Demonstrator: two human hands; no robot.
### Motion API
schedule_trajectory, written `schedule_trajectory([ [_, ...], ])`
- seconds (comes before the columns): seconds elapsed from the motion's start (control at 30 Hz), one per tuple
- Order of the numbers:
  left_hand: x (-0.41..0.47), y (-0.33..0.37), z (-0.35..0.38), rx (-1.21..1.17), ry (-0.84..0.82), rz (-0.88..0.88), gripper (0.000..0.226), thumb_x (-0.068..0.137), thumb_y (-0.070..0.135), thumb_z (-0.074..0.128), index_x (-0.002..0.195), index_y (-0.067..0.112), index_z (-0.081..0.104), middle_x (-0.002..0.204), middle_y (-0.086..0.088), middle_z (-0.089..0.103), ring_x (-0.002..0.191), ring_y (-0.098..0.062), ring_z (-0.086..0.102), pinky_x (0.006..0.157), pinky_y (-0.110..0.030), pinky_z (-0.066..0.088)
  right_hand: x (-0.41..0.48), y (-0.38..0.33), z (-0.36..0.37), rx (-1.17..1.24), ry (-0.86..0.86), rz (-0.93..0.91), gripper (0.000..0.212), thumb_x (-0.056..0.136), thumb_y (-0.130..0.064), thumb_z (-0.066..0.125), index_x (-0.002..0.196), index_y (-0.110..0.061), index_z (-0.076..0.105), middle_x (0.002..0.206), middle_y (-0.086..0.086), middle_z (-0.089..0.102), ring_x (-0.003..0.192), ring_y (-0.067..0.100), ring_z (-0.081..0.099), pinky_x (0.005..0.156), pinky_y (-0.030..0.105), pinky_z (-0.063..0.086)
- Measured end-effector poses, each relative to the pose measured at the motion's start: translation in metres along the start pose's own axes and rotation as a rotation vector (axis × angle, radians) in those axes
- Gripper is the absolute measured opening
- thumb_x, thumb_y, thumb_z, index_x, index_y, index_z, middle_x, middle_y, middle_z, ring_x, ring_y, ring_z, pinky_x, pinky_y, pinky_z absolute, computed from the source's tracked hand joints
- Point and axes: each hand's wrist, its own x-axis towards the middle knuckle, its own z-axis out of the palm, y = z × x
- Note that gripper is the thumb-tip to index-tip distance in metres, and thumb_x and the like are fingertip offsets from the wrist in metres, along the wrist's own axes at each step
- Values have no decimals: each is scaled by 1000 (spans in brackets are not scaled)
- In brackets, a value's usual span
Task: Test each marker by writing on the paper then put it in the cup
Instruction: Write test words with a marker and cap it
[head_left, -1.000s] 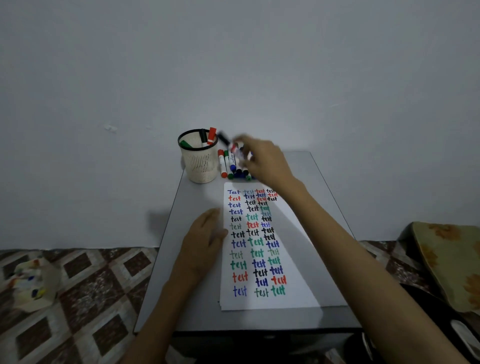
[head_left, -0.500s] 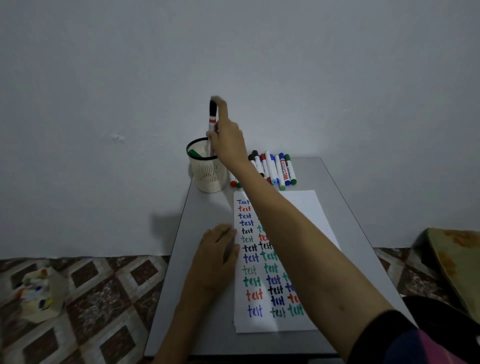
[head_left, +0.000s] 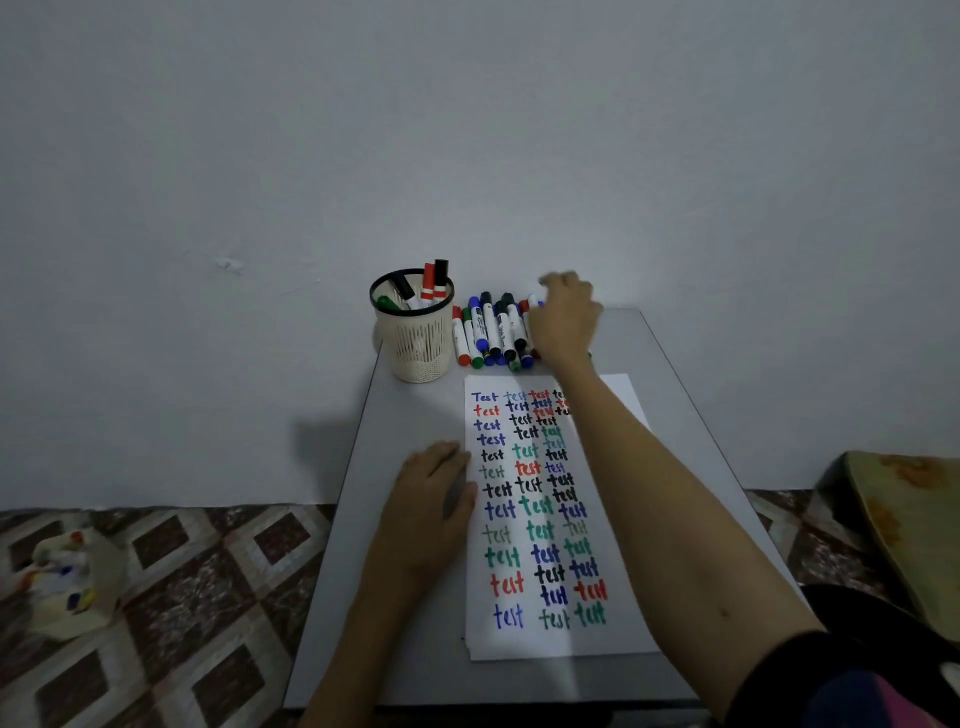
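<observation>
Markers with coloured caps (head_left: 491, 332) wait beside the cream mesh cup (head_left: 415, 348) under the curled right hand (head_left: 563, 325), grip unclear; flat left hand (head_left: 426, 509) steadies white paper (head_left: 519, 644).

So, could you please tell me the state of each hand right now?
Left hand: open, flat at the paper edge.
Right hand: over the loose markers; grip cannot be told.
</observation>
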Motion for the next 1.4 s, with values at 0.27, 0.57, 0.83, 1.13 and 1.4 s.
schedule_trajectory([
  [0.27,1,0,-1,-19,16,10,49,83,37,47,124,13,57,134,-6,49,124,-21,42,103,-32,33,-17,96,-5,66,-244,103,31,83,-18,60,112,-7,65,96,13,69,85,29,62,78,35,49],
  [0.57,1,4,-2,-29,47,19,52,84,43,47,127,16,54,134,-4,49,124,-19,44,103,-32,35,-31,82,-33,744,386,273,21,88,-9,61,109,-6,66,101,12,66,87,22,66,72,31,58],
  [0.83,1,15,-6,-123,104,-4,77,80,56,58,142,23,27,144,7,34,128,-8,33,102,-31,30,-131,28,-77,1284,-72,175,15,96,-15,52,97,-2,59,78,3,65,63,17,64,55,25,57],
  [1.13,-11,16,-9,-106,105,224,46,91,46,30,111,13,56,96,0,61,82,-5,57,71,-8,45,-193,7,-66,1265,-460,152,14,86,-10,67,96,-7,58,88,12,68,69,20,67,59,27,56],
  [1.4,-9,17,-5,-150,-24,218,32,93,47,27,108,26,45,89,8,63,73,1,62,61,-10,49,-192,15,-62,1257,-481,125,9,84,-8,70,85,-6,61,76,17,65,63,25,60,56,26,50],
])
